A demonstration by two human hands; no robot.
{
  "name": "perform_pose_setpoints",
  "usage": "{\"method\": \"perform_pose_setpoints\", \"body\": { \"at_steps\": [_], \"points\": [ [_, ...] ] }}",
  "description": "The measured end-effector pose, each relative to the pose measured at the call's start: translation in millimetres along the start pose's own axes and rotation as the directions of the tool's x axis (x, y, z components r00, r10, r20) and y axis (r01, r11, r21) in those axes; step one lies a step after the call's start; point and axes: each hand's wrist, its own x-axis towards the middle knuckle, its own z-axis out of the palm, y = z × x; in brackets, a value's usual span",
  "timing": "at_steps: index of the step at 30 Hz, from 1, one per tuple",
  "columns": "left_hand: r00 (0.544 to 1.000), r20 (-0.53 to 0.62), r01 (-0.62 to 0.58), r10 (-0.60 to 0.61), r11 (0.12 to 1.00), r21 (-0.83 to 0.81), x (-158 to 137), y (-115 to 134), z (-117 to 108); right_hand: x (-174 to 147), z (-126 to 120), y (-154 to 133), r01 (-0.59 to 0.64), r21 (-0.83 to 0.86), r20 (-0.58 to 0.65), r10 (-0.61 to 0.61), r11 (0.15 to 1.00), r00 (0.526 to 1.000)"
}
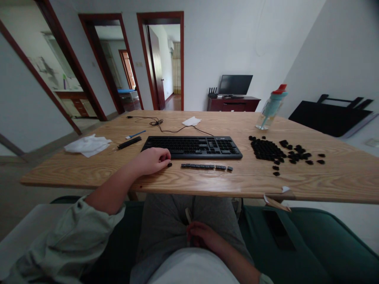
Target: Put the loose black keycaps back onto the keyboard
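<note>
My left hand (pixel 155 161) rests on the table just in front of the keyboard's left part, its fingers curled and pinched. A small black keycap (pixel 169 164) sits at its fingertips, against the tabletop. The black keyboard (pixel 192 147) has many key positions without caps, while some caps remain on it. In front of it runs a row of keycaps (pixel 197 166), with a few set slightly apart at the right end. Down in my lap, my right hand (pixel 201 234) is closed. A pale narrow strip (pixel 188 216) sticks up beside its fingers; what it is I cannot make out.
Many loose keycaps (pixel 266 150) lie on the right of the wooden table (pixel 118 182). Behind them stands a water bottle (pixel 271 108). To the left are crumpled tissue (pixel 88 145), a blue brush (pixel 136 134) and a black bar (pixel 129 142). A cable (pixel 174 131) trails behind the keyboard.
</note>
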Motion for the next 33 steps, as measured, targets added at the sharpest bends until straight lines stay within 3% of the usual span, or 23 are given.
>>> {"method": "perform_pose_setpoints", "body": {
  "at_steps": [3, 8, 14, 20, 25, 33],
  "points": [
    [0.994, -0.094, -0.050, 0.051, 0.999, 0.013, -6, 3, -2, 1, -1, 2, 0.000, 0.002, 0.000, 0.000, 1.000, 1.000],
    [0.983, -0.050, -0.174, 0.178, 0.982, 0.070, -15, 0, 1, 2, -1, 1, 0.002, -0.016, 0.006, -0.002, 1.000, 1.000],
    [0.988, -0.007, -0.152, 0.155, 0.977, 0.152, -13, -5, 8, 0, 3, -3, 0.001, -0.019, -0.003, -0.001, 1.000, 1.000],
    [0.990, 0.018, -0.139, 0.137, 0.983, 0.119, -10, -1, 9, 0, 2, -1, -0.013, -0.011, 0.005, 0.014, 1.000, 1.000],
    [0.995, -0.064, -0.072, 0.077, 0.994, 0.077, -11, 2, 9, 1, 2, 0, -0.002, -0.033, -0.004, 0.001, 0.999, 1.000],
    [0.989, -0.014, -0.143, 0.144, 0.989, 0.046, -12, 4, 9, -3, 6, -4, -0.022, -0.035, -0.024, 0.021, 0.999, 0.999]
  ]
}}
